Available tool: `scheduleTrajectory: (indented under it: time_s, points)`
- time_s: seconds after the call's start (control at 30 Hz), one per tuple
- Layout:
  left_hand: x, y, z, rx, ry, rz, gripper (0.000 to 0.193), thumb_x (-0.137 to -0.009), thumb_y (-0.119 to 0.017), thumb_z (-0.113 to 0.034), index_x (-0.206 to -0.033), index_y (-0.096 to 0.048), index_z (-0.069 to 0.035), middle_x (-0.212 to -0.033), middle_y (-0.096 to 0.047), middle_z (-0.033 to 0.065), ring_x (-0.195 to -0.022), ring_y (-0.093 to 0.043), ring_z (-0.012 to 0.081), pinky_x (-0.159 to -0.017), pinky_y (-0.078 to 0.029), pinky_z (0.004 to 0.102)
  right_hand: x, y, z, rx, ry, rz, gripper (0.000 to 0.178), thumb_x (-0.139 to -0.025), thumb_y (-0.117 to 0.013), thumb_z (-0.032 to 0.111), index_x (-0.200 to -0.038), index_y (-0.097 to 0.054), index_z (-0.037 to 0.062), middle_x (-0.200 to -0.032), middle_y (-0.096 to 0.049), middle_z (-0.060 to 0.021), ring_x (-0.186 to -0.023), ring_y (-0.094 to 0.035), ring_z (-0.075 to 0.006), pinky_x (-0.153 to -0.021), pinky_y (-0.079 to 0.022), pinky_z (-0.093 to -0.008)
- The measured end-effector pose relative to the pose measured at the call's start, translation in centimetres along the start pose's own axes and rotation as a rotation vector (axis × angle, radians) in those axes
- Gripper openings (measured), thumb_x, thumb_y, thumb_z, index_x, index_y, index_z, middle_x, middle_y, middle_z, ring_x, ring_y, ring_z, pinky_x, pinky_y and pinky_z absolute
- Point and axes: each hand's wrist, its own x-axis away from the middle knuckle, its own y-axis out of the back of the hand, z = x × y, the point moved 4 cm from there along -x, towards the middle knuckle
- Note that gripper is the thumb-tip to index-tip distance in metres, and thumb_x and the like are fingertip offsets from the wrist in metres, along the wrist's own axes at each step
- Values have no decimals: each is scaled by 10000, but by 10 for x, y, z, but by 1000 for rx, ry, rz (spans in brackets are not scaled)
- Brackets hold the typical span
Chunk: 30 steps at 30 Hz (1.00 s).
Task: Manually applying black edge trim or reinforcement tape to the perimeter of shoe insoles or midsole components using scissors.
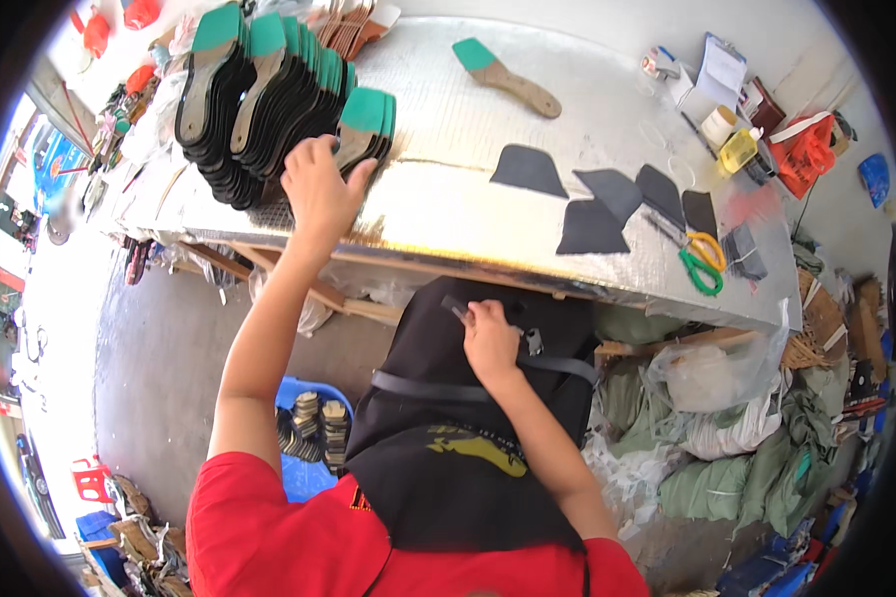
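Stacks of insoles (pixel 244 109), dark along their edges with green forepart ends, stand at the table's far left. My left hand (pixel 324 189) is at the smaller stack of insoles (pixel 368 111) beside them. Its thumb and fingers close around the narrow lower end, which they partly hide. Over my lap, my right hand (pixel 491 338) pinches a small dark grey flat strip (pixel 455 306); its exact kind is unclear. Beneath that hand lies a black apron (pixel 438 428) with a grey strap. A single green-ended insole (pixel 513 82) lies apart at the table's back.
Several dark cut pieces (pixel 528 169) lie on the silver-covered table (pixel 438 189). Scissors (pixel 702 261) with yellow and green handles rest near its right front edge. Jars and a clipboard (pixel 719 75) stand at the back right. A blue tub (pixel 304 478) sits below; bags (pixel 707 378) crowd the right.
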Motion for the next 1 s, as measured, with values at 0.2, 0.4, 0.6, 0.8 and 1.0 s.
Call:
scheduleTrajectory:
  time_s: [0.2, 0.4, 0.6, 0.8, 1.0]
  points:
    - [-35, -91, -60, 634, 134, 468, 516, -864, -677, -367, -1142, -577, 57, -1030, -629, 230, -973, -606, 367, -862, -474, 426, 1, -11, -1, -53, -138, 163, 196, -878, -637, 241, -1001, -638, 89, -949, -596, -129, -753, -643, -373, -645, -508, -483]
    - [-120, -218, -95, 645, 496, 563, 672, -809, -696, -487, -1117, -596, 103, -1176, -619, 270, -1070, -620, 385, -898, -505, 415, 9, 43, -11, -399, -145, 211, 206, -863, -680, 237, -946, -702, 50, -749, -660, -109, -640, -648, -287, -569, -499, -384]
    - [-167, -264, -125, 547, 574, 545, 676, -756, -748, -486, -1083, -617, 91, -1179, -625, 251, -1077, -624, 382, -912, -506, 415, 44, 95, -59, -1147, -762, 450, 189, -913, -618, 120, -989, -676, -43, -660, -618, -39, -405, -438, -53, -400, -338, -213]
    - [-180, -275, -113, 1132, 830, 552, 307, -832, -643, -157, -1022, -600, 81, -1054, -642, 215, -905, -683, 324, -750, -587, 362, 40, 130, -60, -1211, -796, 337, 207, -934, -577, 115, -1041, -651, -45, -681, -642, -72, -424, -420, -44, -388, -302, -201]
    - [-162, -157, -126, 1781, 467, 602, 318, -884, -633, -93, -1156, -545, 47, -1093, -631, 134, -945, -653, 230, -815, -560, 334, 22, 178, -65, -1047, -753, -219, 184, -946, -575, 125, -1020, -655, -23, -636, -604, -30, -441, -395, -24, -404, -282, -194]
